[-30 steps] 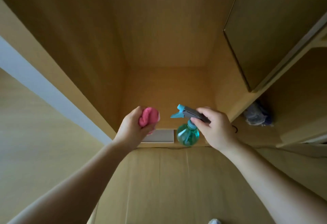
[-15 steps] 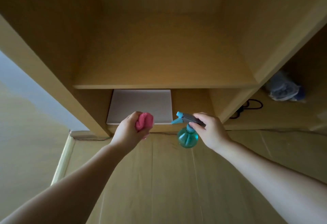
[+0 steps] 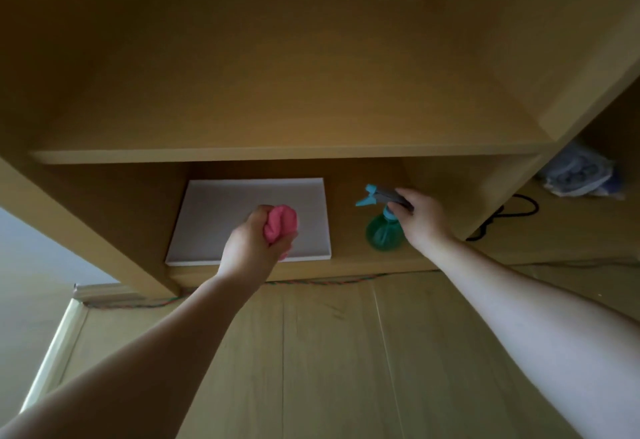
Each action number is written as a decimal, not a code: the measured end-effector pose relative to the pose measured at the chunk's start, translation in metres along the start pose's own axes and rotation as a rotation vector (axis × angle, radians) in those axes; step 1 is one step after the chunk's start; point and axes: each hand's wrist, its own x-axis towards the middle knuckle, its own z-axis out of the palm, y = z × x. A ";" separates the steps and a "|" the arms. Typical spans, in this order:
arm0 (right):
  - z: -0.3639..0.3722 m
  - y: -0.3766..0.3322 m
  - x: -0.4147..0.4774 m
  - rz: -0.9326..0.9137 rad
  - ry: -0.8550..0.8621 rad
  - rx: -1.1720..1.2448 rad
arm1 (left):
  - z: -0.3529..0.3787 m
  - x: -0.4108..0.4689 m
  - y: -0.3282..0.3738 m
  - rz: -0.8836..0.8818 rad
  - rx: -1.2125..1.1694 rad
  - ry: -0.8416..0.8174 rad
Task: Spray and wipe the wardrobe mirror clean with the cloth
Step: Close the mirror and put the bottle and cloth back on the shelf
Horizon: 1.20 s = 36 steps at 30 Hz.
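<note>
— Both hands, head view: what do they hold?
— Left hand (image 3: 254, 248) is clenched around a bunched pink cloth (image 3: 281, 222), above a flat white rectangular panel (image 3: 225, 216) lying on the wardrobe's bottom wooden shelf (image 3: 353, 265).
— And the other?
— Right hand (image 3: 424, 218) grips the grey-and-blue trigger head of a teal translucent spray bottle (image 3: 381, 232), standing just right of the panel. No mirror shows.
</note>
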 end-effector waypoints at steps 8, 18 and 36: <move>0.005 0.009 0.014 -0.002 0.008 -0.053 | 0.007 0.004 -0.004 0.015 -0.034 0.006; 0.014 0.036 -0.041 -0.234 0.131 -0.352 | 0.008 -0.006 0.008 0.043 -0.113 -0.003; 0.044 0.020 -0.020 -0.198 -0.430 -0.546 | -0.005 -0.009 0.002 -0.004 -0.205 -0.030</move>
